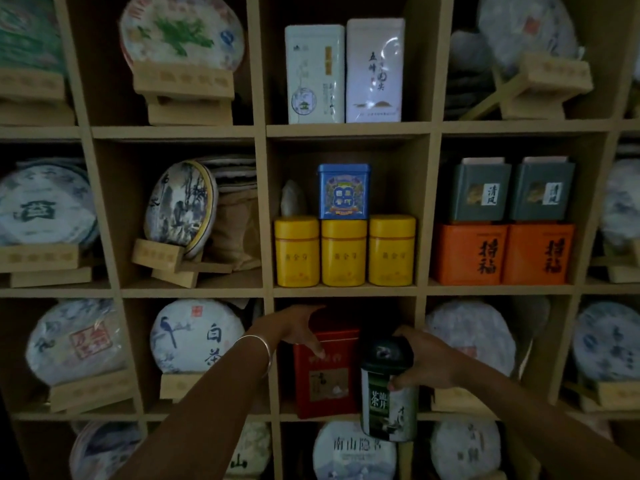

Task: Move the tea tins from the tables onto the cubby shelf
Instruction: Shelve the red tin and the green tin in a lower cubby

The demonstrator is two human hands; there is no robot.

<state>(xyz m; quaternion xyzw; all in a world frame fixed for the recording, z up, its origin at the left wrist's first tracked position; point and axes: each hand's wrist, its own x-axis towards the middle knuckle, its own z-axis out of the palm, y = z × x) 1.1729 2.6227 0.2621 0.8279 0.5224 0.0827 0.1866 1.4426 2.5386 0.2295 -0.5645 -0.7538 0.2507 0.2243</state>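
Observation:
A wooden cubby shelf (346, 292) fills the view. A red tea tin (327, 382) stands in the lower middle cubby, and my left hand (301, 329) grips its top left corner, fingers over the lid. My right hand (427, 362) holds a dark green and white tea tin (386, 403) by its upper part, in front of the same cubby's right half, just right of the red tin. The green tin's base hangs below the shelf board's edge.
The cubby above holds three yellow tins (344, 252) with a blue tin (344, 191) on top. Two white tins (346, 72) stand higher up. Orange boxes (504, 254) and grey boxes sit to the right. Round tea cakes (195, 336) on wooden stands fill the surrounding cubbies.

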